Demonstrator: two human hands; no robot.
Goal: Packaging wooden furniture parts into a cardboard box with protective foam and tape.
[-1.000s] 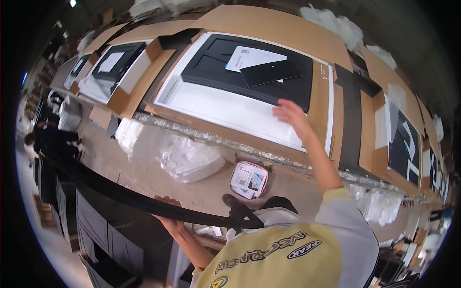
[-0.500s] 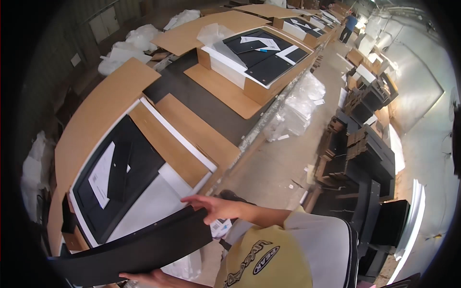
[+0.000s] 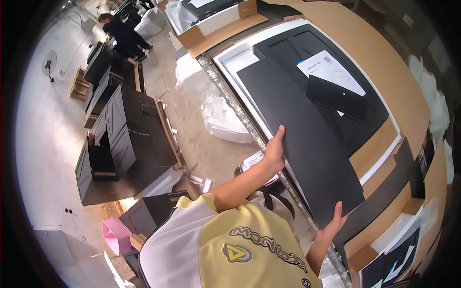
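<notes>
Since half a second ago, the panel (image 3: 302, 134) has swung from outside the near edge of the box (image 3: 377, 146) to above its near side. The bench (image 3: 233, 102) carries the box, flaps spread, close along the bench's near edge. A black board (image 3: 288, 50) takes up the box's far side. The panel, long and dark, runs along the box's near edge from close to its left end to its near right corner; whether it rests on the white lining (image 3: 240, 63) or is held above, I cannot tell. On the board lie a sheet (image 3: 332, 72) and, partly over it, a black plate (image 3: 336, 98). The left hand (image 3: 275, 156) grasps the panel's near edge around mid-length, thumb on top; the right hand (image 3: 330, 227) grasps its near right corner, thumb over the face. The fingers beneath are hidden.
</notes>
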